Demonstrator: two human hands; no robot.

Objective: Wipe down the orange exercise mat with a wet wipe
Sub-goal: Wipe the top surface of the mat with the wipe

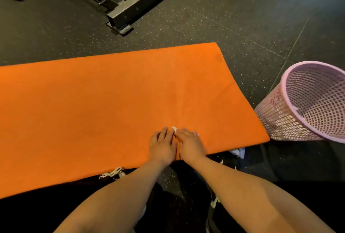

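The orange exercise mat (104, 102) lies flat on the dark floor and fills the middle of the view. Both hands lie side by side on it near its front edge, right of centre. My right hand (189, 144) presses flat on a white wet wipe (175, 129), of which only a small corner shows past the fingertips. My left hand (162, 146) rests flat on the mat right beside it, fingers straight.
A pink mesh waste basket (291, 102) stands tilted off the mat's right end. A grey metal equipment frame (123, 11) sits on the speckled black floor beyond the mat. My shoes with white laces (112, 173) are at the mat's near edge.
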